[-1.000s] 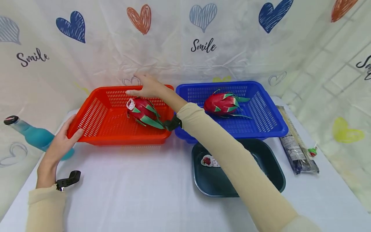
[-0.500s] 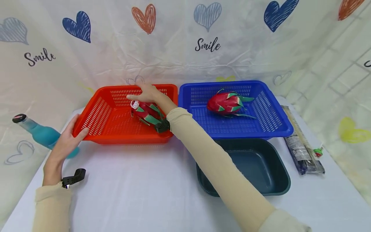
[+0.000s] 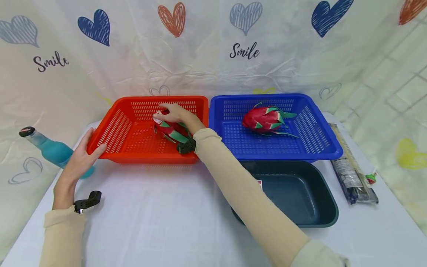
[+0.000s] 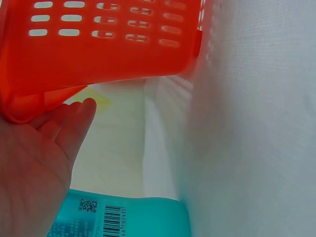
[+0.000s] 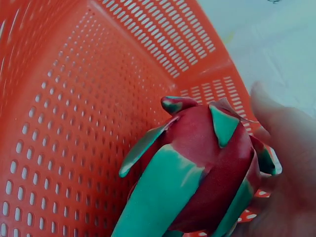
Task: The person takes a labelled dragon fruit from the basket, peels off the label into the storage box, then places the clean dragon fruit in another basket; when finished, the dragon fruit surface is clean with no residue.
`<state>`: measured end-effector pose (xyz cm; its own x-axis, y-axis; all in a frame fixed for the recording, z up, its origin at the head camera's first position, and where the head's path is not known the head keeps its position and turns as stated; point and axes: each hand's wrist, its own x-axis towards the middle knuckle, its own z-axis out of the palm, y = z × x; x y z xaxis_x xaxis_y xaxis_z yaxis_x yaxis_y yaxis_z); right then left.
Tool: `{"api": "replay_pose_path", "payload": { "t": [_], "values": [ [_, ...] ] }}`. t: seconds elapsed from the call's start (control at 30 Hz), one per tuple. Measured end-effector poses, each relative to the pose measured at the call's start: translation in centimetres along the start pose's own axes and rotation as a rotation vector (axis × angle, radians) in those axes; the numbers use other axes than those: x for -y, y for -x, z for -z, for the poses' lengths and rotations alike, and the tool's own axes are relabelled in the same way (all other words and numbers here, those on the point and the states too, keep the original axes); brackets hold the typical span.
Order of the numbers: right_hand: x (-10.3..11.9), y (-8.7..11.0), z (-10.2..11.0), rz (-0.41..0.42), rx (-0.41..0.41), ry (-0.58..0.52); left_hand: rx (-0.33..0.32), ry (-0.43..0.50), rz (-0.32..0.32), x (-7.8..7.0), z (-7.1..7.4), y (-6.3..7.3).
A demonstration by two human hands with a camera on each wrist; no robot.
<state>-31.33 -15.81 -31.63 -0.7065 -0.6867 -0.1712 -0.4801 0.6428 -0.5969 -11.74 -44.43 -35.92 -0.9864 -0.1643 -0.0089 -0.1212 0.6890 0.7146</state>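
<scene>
A dragon fruit [image 3: 170, 130], pinkish red with green scales and a white sticker, lies in the right part of the red basket [image 3: 120, 150]. My right hand [image 3: 174, 114] is over its far end, thumb by the sticker and fingers spread. In the right wrist view the right hand [image 5: 289, 148] is right beside the fruit, some fingers hidden behind it. My left hand [image 3: 81, 155] holds the red basket's near left corner, thumb over the rim. The left wrist view shows the left hand's fingers [image 4: 74, 126] under that rim.
A blue basket [image 3: 328, 150] on the right holds another dragon fruit [image 3: 263, 119]. In front stands a dark green tray [image 3: 293, 196], partly behind my right sleeve. A teal bottle [image 3: 55, 150] stands beside my left hand. Packaged goods [image 3: 350, 174] and a small lollipop-like item [image 3: 371, 178] lie at right.
My right hand has come down from above the red basket's far rim onto the dragon fruit. My left hand stays on the basket corner. The head view has shifted slightly.
</scene>
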Motion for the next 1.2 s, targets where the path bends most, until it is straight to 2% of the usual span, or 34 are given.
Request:
{"api": "replay_pose_path", "payload": {
  "t": [0.3,0.53,0.63,1.0,1.2],
  "values": [
    [-0.19,-0.19,-0.48,0.001,-0.013,-0.039,-0.001,0.007,0.007,0.01,0.16,0.11],
    [-0.64,0.02,-0.54,0.107,0.057,-0.053,0.003,0.008,0.034,0.06,-0.19,0.03],
    [-0.8,-0.09,-0.5,0.128,0.076,-0.055,0.001,0.012,0.03,-0.03,-0.26,0.03],
    [-0.78,-0.14,-0.22,0.13,0.117,0.005,0.0,0.003,0.027,0.01,-0.15,-0.08],
    [-0.97,-0.22,-0.23,0.103,0.147,-0.008,0.013,0.008,0.018,-0.08,0.04,-0.08]
  ]
}}
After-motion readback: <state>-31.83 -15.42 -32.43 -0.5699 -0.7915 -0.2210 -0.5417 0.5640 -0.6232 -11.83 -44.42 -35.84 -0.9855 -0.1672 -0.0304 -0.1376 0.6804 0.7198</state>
